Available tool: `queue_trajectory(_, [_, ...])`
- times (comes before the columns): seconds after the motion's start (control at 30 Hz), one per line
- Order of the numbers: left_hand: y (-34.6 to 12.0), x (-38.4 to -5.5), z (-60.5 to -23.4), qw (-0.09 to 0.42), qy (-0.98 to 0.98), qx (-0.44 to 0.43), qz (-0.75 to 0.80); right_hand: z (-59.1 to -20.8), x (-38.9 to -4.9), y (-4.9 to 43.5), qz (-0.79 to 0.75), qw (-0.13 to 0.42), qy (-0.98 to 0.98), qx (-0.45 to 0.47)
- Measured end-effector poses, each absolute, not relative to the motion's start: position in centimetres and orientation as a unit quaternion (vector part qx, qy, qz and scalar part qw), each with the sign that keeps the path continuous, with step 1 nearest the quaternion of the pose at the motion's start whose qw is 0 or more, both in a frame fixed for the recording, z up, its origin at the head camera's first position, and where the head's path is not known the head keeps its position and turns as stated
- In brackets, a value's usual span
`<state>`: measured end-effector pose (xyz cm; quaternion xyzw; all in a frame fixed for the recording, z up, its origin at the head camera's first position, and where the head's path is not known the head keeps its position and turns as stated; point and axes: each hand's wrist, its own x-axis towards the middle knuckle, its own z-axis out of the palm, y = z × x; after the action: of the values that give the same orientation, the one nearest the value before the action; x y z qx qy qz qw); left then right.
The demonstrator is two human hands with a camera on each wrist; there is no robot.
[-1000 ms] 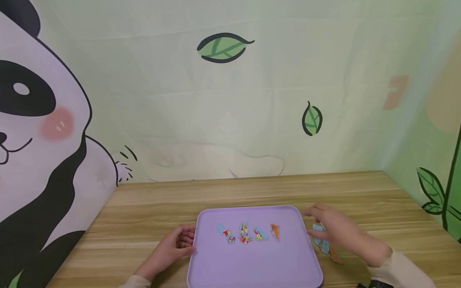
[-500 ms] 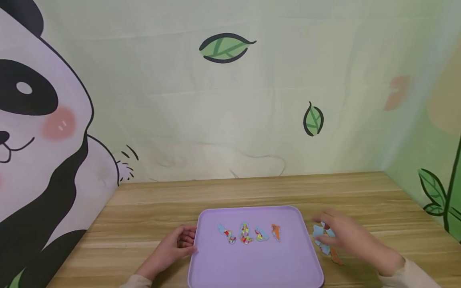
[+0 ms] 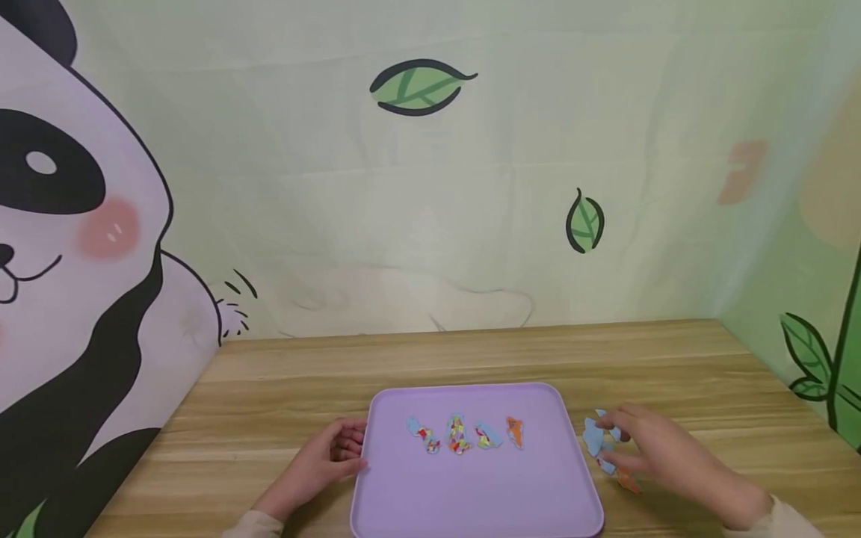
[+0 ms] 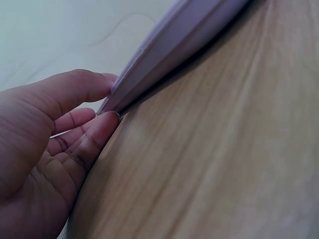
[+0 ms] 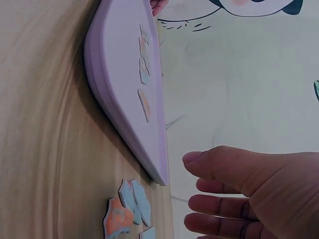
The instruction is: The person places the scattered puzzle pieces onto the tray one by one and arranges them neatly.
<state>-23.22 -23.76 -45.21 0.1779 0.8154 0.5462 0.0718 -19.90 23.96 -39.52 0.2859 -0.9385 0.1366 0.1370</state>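
A flat lavender rectangular tray with rounded corners (image 3: pixel 471 493) lies on the light wood-grain surface (image 3: pixel 323 373), between the person's two bare hands. On it, in a row towards the far side, are four small irregular flat pieces: a blue one with multicoloured patches (image 3: pixel 428 439), a tall multicoloured one (image 3: pixel 457 433), a blue one with a patterned corner (image 3: pixel 490 436) and a narrow orange one (image 3: pixel 514 432). The left hand (image 3: pixel 319 457) holds the tray's left edge, thumb and fingertips against the rim. The right hand (image 3: pixel 655 448) is partly open, thumb and fingers apart and holding nothing, poised at a loose cluster of light-blue flat pieces (image 3: pixel 593 437) just off the tray's right side; an orange flat piece (image 3: pixel 629 481) lies at its near end. From the head view this hand obstructs part of the cluster. Behind the surface, a pale green printed wall (image 3: pixel 336 187) carries a black-and-white panda (image 3: pixel 137 217), a wide green leaf (image 3: pixel 420 88) and a smaller upright leaf (image 3: pixel 584 223). A reddish printed mark (image 3: pixel 743 172) at right is too blurred to read. Compared with one second ago, the right hand has moved from beside the tray's far right corner to the cluster; the left hand and the four pieces are unchanged.
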Motion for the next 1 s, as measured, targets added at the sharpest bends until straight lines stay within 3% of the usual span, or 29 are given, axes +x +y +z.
queue_trajectory(0.47, [-23.8, -23.3, -45.4, 0.064, 0.814, 0.19, 0.545, -40.6, -19.1, 24.7, 0.138, 0.133, -0.944, 0.27])
queue_trajectory(0.8, [-23.7, -23.2, -45.4, 0.065, 0.82, 0.181, 0.54, -41.0, -18.9, 25.2, 0.141, 0.073, -0.954, 0.253])
queue_trajectory(1.0, [-23.8, -23.3, -45.4, 0.057, 0.816, 0.195, 0.54, -41.5, -18.9, 25.6, 0.136, 0.076, -0.953, 0.259])
